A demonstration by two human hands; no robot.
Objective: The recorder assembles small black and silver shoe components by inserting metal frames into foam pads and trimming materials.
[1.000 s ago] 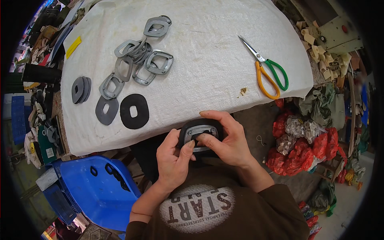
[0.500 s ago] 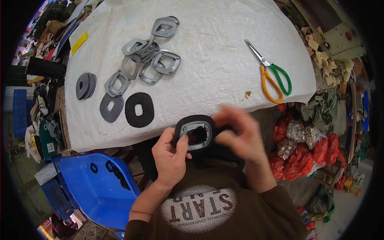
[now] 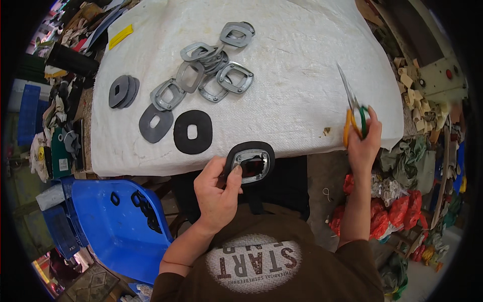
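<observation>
In my left hand (image 3: 217, 189) is a rounded-square metal frame (image 3: 257, 175) with a black foam pad (image 3: 269, 151) around it, held at its left side just off the table's near edge. The frame's middle opening shows a ragged dark edge. My right hand (image 3: 363, 143) has its fingers at the handles of a pair of scissors (image 3: 355, 108), one handle orange and one green, with the blades pointing away from me. Left of the middle lies a loose black pad (image 3: 193, 132) with a square hole, beside a grey pad (image 3: 155, 124).
Several metal frames (image 3: 201, 70) lie heaped on the white-covered table (image 3: 287, 70). A stack of grey pads (image 3: 123, 91) and a yellow strip (image 3: 121, 36) are at the left. Below stands a blue tub (image 3: 115, 226) with black rings in it. Red bags (image 3: 397, 211) crowd the lower right.
My right hand has left the metal frame and moved right to the scissors, now gripping their handles. My left hand still holds the frame. The whole view has shifted slightly.
</observation>
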